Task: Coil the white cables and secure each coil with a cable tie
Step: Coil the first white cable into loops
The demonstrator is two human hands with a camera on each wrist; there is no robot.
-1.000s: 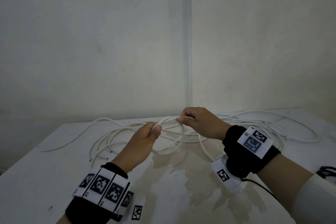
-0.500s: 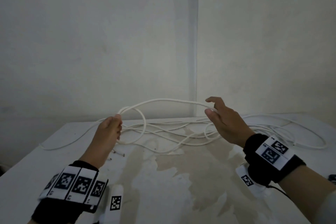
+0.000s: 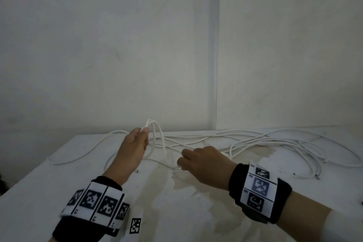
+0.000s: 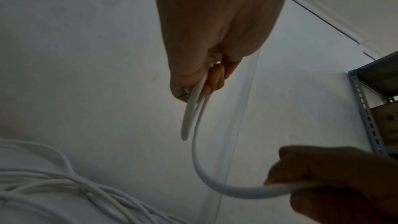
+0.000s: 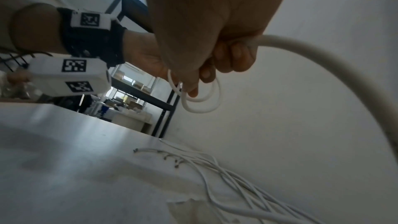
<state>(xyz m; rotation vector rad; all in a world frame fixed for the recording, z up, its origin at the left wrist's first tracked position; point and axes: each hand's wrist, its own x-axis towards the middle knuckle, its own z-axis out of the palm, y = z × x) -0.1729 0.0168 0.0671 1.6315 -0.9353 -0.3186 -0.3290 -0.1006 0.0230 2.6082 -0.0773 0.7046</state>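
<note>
Storeroom or workshop: slotted metal shelving (image 4: 364, 108) with boxes, bare walls.

left hand (image 3: 135, 143) raised, right hand (image 3: 204, 161) fisted

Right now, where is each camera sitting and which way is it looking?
Head: sits on the person's head, looks forward and down at the table and wall corner; shows both hands, left hand, right hand, and marker wristbands.
Left wrist: under the left wrist, looks along the left hand toward the wall; its fingers hold white cable.
Right wrist: under the right wrist, looks along the right hand toward shelving; the left wristband shows.
Shared: all see the held cable and loose cables on the table.
</note>
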